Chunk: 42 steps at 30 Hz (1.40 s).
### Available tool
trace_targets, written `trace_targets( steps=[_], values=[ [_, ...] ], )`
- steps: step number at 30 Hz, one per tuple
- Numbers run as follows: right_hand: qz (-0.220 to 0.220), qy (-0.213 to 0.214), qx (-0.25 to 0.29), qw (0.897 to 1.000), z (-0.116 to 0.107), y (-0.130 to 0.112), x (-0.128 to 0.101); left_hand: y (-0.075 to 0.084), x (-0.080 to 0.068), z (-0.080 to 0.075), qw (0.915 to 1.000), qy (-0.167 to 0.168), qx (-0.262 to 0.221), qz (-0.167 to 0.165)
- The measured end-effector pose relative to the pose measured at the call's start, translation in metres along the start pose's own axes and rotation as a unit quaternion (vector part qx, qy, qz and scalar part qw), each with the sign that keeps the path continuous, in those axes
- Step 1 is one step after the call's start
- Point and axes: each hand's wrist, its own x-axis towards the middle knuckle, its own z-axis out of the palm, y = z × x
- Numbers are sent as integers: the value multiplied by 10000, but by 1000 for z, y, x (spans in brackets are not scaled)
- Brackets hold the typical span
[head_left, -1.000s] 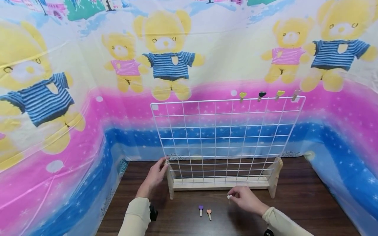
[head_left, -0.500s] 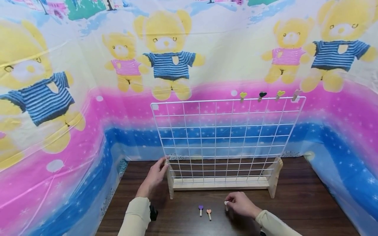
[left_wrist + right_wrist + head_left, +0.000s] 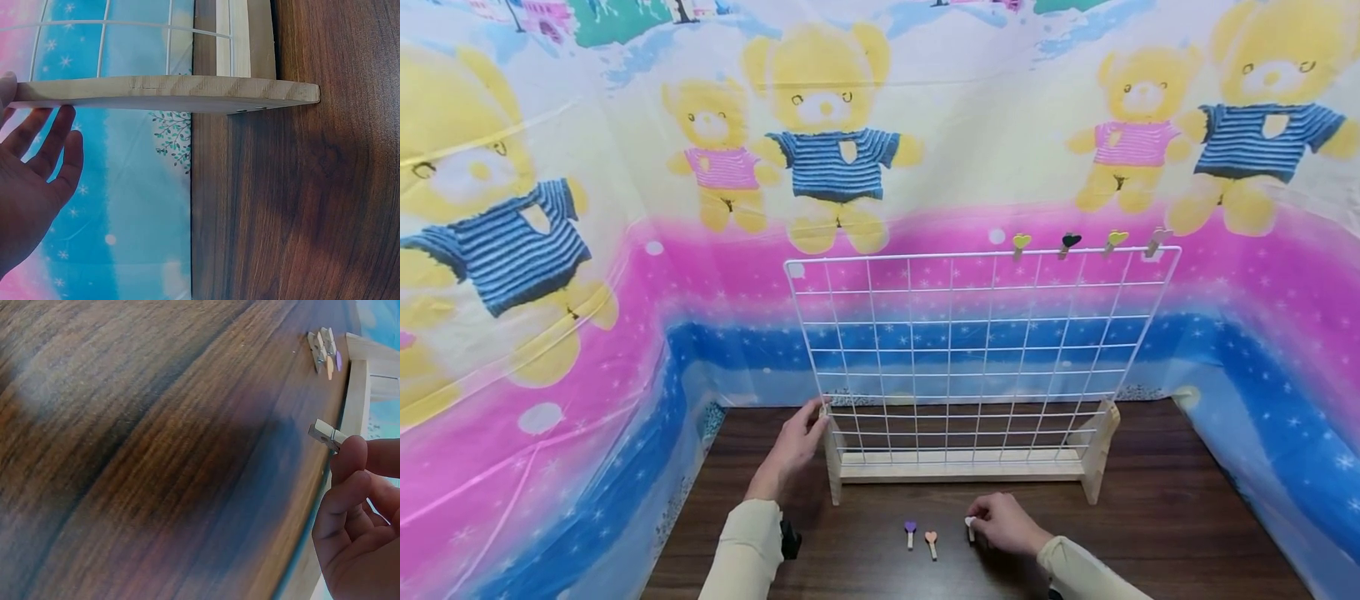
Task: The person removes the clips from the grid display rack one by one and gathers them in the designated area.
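A white wire grid [image 3: 977,350] stands in a wooden base [image 3: 958,468] on the dark wooden table [image 3: 1150,517]. My left hand [image 3: 793,450] rests with straight fingers against the base's left foot [image 3: 162,94]. My right hand [image 3: 1003,523] is low over the table in front of the base and pinches a small white clip [image 3: 970,525] [image 3: 326,434] between thumb and fingers. A purple heart clip [image 3: 910,532] and an orange heart clip [image 3: 931,542] lie on the table just left of that hand [image 3: 324,352].
Several heart clips [image 3: 1067,242] sit on the grid's top wire at the right. A teddy-bear patterned plastic sheet [image 3: 625,250] walls in the table on the back and both sides. The left table edge [image 3: 191,237] meets that sheet.
My right hand has come down and slightly left with the white clip, closer to the table surface. The left hand has stayed on the base.
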Motion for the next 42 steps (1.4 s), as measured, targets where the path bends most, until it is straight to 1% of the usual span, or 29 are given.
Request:
trace_targets(
  steps=[4, 7, 13, 17, 24, 29, 36, 42],
  values=[
    [52, 14, -13, 10000, 1, 0, 0, 0, 1, -1, 10000, 4, -13, 21],
    [98, 16, 9, 10000, 3, 1, -1, 0, 1, -1, 10000, 10, -29, -22],
    [208, -67, 149, 9996, 6, 5, -1, 0, 0, -1, 10000, -10, -4, -24],
    [262, -91, 139, 9995, 8, 8, 1, 1, -2, -1, 10000, -30, 2, -38],
    [207, -36, 112, 9997, 11, 14, 4, 1, -1, -2, 10000, -10, -17, -5],
    [190, -9, -42, 9998, 12, 14, 5, 1, -1, -2, 10000, -57, -34, -56],
    [187, 7, -118, 9998, 13, 14, 7, 1, -2, -2, 9998, -66, -88, -140],
    [-37, 121, -526, 9985, 15, 15, 8, 0, -1, -2, 9997, -91, -115, -177]
  ],
)
